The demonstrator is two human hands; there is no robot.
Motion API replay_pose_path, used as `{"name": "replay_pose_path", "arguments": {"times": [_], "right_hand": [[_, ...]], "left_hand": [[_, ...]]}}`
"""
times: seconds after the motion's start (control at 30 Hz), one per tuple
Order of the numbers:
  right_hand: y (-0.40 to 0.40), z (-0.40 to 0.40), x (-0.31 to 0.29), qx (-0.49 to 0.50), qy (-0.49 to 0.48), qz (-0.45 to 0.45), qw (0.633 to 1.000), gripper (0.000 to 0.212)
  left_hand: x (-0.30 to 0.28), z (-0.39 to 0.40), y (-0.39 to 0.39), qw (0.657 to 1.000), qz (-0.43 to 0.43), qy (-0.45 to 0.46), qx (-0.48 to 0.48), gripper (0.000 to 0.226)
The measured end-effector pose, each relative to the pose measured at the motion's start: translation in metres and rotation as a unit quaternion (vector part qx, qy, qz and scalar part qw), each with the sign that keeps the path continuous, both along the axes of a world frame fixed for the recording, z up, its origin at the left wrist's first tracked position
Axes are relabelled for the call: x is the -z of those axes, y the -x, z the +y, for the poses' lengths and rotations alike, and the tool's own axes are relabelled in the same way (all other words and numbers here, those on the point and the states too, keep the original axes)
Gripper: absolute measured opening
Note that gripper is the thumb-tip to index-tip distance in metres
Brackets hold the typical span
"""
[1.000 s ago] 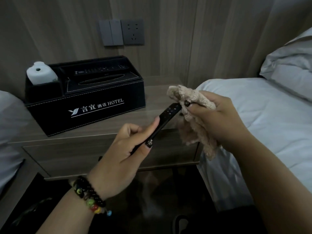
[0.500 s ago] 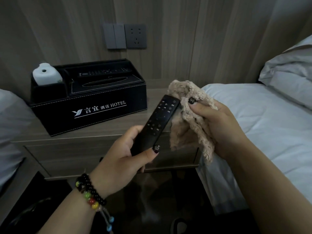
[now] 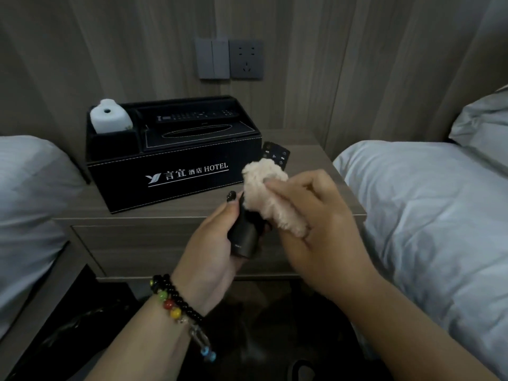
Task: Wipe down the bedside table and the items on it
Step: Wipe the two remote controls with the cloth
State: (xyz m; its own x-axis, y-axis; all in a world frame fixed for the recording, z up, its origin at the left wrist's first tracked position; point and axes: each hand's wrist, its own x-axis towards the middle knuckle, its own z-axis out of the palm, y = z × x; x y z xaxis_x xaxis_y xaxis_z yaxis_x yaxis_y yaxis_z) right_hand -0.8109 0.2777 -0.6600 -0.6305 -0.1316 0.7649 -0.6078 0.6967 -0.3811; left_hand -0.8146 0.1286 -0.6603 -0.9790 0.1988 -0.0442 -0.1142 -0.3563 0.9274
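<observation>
Currently my left hand [image 3: 217, 243] grips the lower end of the black remote [image 3: 244, 237], fingers curled round it, thumb along its edge. My right hand [image 3: 310, 229] clamps the beige cloth [image 3: 268, 193] around the remote's middle; only the top buttons [image 3: 276, 155] show beyond the cloth. Remote sits in the air just in front of the hotel organiser box [image 3: 176, 171], right of its printed face, above the front edge of the table [image 3: 154, 215].

Handling judgement: remote looks light, rigid, smooth plastic, so likely slippery in a dry palm. Holding at the bare lower end seems best, leaving the button face free for the cloth. Cloth is soft and fluffy, conforms readily; bunched grip suits it.

Inside the box: a second remote [image 3: 198, 116] in the rear slot, a white bottle-shaped item [image 3: 110, 119] in the left compartment. Judged not yet wiped; cannot confirm. Beds flank the box on both sides.
</observation>
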Motion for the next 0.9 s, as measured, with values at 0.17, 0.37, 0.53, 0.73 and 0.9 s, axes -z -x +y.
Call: {"name": "replay_pose_path", "arguments": {"times": [0.17,0.37,0.53,0.73,0.9], "right_hand": [[-0.02,-0.022,0.0,0.015,-0.076,0.005,0.997,0.047],[-0.031,-0.036,-0.001,-0.029,-0.138,-0.009,0.99,0.045],[-0.033,-0.039,-0.002,-0.051,-0.178,0.003,0.983,0.042],[-0.028,-0.033,-0.008,-0.063,-0.125,-0.011,0.99,0.043],[-0.025,-0.026,-0.011,-0.109,-0.088,-0.021,0.99,0.044]], "left_hand": [[-0.006,-0.006,0.001,0.981,-0.091,-0.168,0.031,0.044],[-0.01,-0.024,0.002,0.956,-0.173,-0.229,0.056,0.055],[-0.011,-0.033,0.007,0.945,-0.176,-0.263,0.08,0.053],[-0.013,-0.028,0.003,0.947,-0.138,-0.279,0.086,0.049],[-0.013,-0.029,0.007,0.95,-0.113,-0.279,0.086,0.053]]}}
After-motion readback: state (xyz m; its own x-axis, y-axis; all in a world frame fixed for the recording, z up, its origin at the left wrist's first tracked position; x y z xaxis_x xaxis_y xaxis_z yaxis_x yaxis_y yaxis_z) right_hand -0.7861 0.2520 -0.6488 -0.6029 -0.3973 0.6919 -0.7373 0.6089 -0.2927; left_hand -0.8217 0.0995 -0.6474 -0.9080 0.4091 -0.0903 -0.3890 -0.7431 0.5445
